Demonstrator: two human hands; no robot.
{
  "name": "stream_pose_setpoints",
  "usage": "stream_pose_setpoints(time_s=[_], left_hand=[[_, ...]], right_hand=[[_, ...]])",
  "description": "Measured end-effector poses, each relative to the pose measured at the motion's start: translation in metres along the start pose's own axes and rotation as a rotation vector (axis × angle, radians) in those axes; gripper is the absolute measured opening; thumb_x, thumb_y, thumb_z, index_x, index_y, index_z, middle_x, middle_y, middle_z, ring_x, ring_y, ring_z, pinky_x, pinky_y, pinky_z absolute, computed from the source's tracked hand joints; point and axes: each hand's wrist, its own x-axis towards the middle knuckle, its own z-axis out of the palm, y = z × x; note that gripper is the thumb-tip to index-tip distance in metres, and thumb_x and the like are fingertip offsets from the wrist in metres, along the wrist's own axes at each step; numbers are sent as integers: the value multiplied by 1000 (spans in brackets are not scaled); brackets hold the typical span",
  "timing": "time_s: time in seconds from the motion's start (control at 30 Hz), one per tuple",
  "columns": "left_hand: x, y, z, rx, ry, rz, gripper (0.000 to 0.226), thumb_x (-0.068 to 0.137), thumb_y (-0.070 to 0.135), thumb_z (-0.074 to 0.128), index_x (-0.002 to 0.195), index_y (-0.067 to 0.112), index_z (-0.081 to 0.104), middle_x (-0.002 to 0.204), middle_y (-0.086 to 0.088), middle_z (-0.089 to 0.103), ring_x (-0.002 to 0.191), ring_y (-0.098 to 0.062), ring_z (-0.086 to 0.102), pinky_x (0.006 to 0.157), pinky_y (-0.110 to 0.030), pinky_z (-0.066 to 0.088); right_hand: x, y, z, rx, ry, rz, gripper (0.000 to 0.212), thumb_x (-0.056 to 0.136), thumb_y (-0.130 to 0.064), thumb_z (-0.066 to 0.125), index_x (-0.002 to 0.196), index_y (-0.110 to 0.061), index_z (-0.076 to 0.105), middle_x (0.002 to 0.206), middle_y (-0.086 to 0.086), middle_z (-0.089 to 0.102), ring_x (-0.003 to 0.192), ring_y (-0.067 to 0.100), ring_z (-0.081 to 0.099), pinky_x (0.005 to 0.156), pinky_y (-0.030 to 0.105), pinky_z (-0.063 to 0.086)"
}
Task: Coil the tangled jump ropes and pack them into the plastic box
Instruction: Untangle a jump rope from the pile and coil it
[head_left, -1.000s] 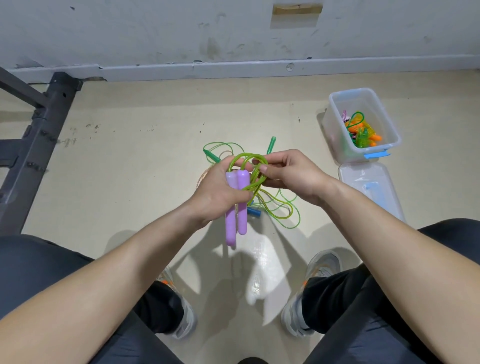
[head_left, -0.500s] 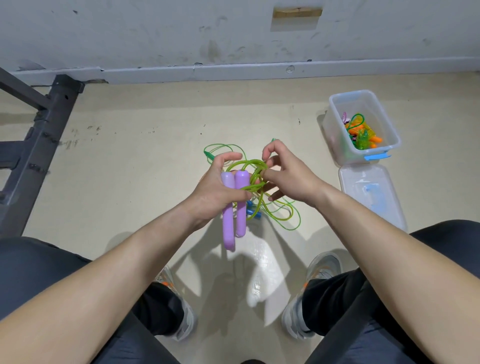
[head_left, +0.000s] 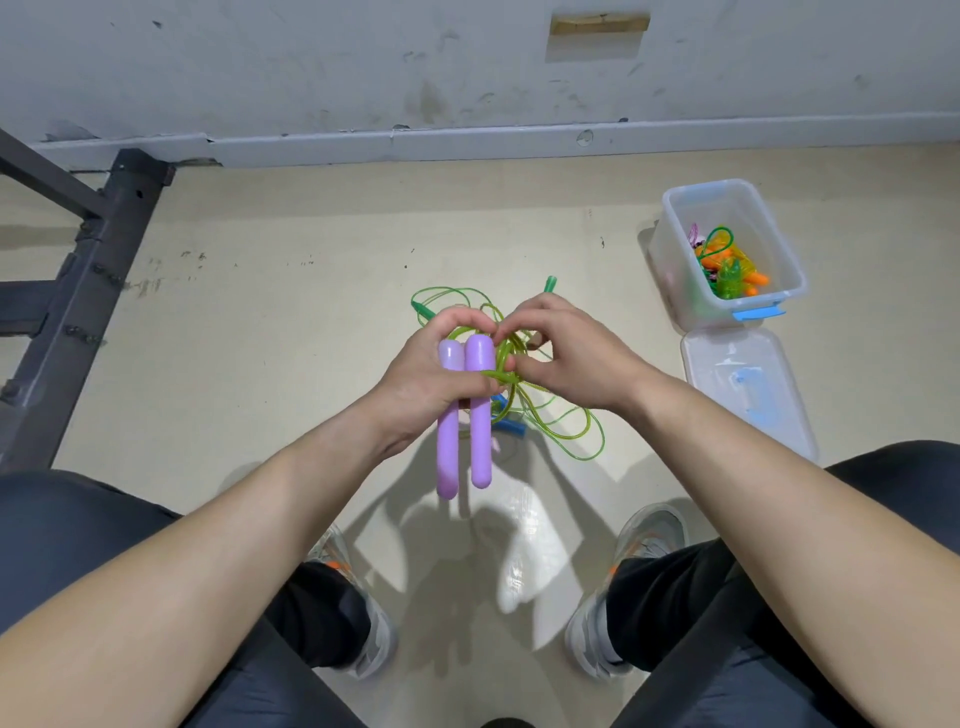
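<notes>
My left hand (head_left: 431, 379) grips the two purple handles (head_left: 470, 415) of a jump rope, side by side and pointing down. Its green cord (head_left: 504, 358) is coiled above the handles. My right hand (head_left: 566, 358) pinches that cord beside the handles. Under my hands, more green rope (head_left: 571, 436) lies loose on the floor with green handles (head_left: 549, 285) and a blue handle (head_left: 511, 426). The clear plastic box (head_left: 779, 249) stands open at the right and holds coiled ropes with orange and green parts.
The box's clear lid (head_left: 748, 389) with blue clips lies flat on the floor just in front of the box. A dark metal frame (head_left: 78, 291) stands at the left. The wall's baseboard (head_left: 467, 140) runs behind. My knees and shoes frame the floor below.
My right hand has closed in on the cord beside the handles, its fingers curled down from their raised spread. The left hand holds the purple handles much as before.
</notes>
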Motion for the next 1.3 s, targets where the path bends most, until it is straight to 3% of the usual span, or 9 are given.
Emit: stream_pose_setpoints(time_s=[0.17,0.33,0.43,0.5,0.63,0.83,0.97,1.13,1.3], left_hand=[[0,-6,2,139,-41,-2,45,78,-5,76,107,28,64,93,-2,66,75,-20,65,79,-37,58],[1,-4,-1,252,-77,-5,34,80,12,84,104,24,64,88,-5,70,75,-26,67,76,-33,57],[4,-11,1,374,1,14,30,79,19,84,98,30,63,75,11,65,72,-26,62,71,-31,51],[5,-16,3,445,14,23,31,77,19,83,95,32,62,70,6,59,67,-19,54,68,-29,45],[5,-23,7,499,-4,37,32,75,15,81,96,31,63,89,-16,66,80,-30,60,66,-23,45],[10,-31,2,565,61,63,32,76,18,79,96,35,60,84,-9,67,73,-21,59,75,-31,52],[14,-30,-7,495,112,55,35,72,20,81,96,38,62,100,-3,69,87,-22,65,86,-38,55],[14,-35,-7,596,86,65,36,74,15,77,96,37,60,85,-6,69,73,-17,61,72,-27,52],[12,-38,-7,684,39,61,37,76,10,73,98,37,58,73,-4,67,70,-20,60,67,-29,52]], right_hand=[[-1,-3,-3,-374,-28,9,21,92,-33,66,113,-35,69,110,-5,51,107,19,53,82,36,47],[-2,0,-1,-431,-113,3,27,93,-37,64,119,-29,68,109,-3,47,111,20,48,86,36,44],[-2,0,1,-430,-121,2,22,91,-38,63,110,-28,69,107,-5,41,107,18,43,88,40,46],[-3,-2,4,-431,-154,23,13,88,-37,63,96,-27,65,106,-5,39,105,17,41,85,39,46],[-4,-6,13,-501,-245,64,20,85,-43,59,79,-24,56,103,-3,41,104,19,40,77,35,42],[-2,-11,11,-595,-169,17,20,88,-45,60,91,-28,70,102,-1,45,102,22,43,80,35,44],[0,-19,17,-726,-114,-16,26,96,-36,49,102,-18,67,94,-1,43,96,27,55,67,33,38],[0,-9,25,-538,-254,18,22,97,-36,49,83,-19,48,92,1,41,88,28,55,68,37,42],[-3,-4,33,-386,-184,30,28,91,-36,62,83,-10,58,92,6,59,88,25,54,74,40,48]])
